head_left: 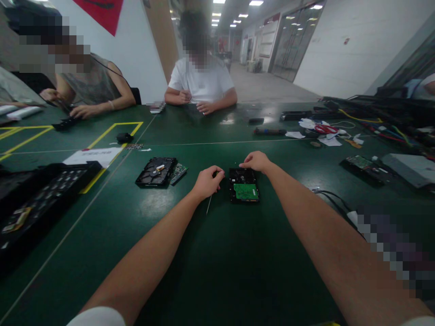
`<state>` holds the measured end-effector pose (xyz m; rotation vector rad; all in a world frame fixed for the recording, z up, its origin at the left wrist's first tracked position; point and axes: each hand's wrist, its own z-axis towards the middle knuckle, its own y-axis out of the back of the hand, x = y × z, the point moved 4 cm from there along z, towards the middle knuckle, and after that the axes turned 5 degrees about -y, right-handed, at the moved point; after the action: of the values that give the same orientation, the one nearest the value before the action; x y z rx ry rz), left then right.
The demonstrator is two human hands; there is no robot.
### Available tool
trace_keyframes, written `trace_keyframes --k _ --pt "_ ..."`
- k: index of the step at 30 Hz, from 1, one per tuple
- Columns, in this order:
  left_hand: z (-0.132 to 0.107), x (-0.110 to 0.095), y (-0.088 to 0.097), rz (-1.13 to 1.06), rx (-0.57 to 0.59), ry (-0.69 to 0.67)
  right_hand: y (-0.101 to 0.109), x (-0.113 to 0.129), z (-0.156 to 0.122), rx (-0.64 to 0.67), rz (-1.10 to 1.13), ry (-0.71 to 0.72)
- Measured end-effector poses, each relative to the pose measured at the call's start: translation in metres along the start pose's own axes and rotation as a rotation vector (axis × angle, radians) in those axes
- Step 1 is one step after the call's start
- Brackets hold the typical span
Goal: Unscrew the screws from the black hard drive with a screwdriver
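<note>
A black hard drive (244, 175) with a green circuit board (245, 192) on its upper face lies flat in front of me. Just left of it, my left hand (208, 182) is closed around a screwdriver (208, 206), whose thin shaft slants down toward the table. The fingers hide most of its handle. At the drive's far edge my right hand (255, 162) has its fingertips pinched together, touching or almost touching the casing. Anything between those fingertips is too small to make out.
Another black drive casing (157, 172) and a loose circuit board (179, 174) lie left. A black compartment tray (50, 194) stands far left. Cables (328, 129), a drive (365, 168) and a grey metal box (409, 168) sit right. Two people (200, 81) (98, 81) work across the table.
</note>
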<state>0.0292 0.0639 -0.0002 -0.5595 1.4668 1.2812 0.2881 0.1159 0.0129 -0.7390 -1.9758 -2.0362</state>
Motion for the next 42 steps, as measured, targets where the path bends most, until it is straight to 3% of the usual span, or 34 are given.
trace_keyframes --k 8,20,35,42 --pt "-0.001 -0.002 0.001 0.003 -0.008 -0.002 -0.003 0.007 0.002 -0.001 -0.001 0.004" --pt "0.0 0.002 0.001 0.003 -0.004 -0.019 0.002 -0.003 0.003 -0.033 0.008 0.002" --pt "0.0 0.002 0.0 -0.012 -0.01 -0.021 -0.004 0.015 0.002 0.051 -0.217 0.143" --pt "0.0 0.002 0.0 -0.011 -0.008 -0.023 0.0 0.017 0.002 0.03 -0.264 0.134"
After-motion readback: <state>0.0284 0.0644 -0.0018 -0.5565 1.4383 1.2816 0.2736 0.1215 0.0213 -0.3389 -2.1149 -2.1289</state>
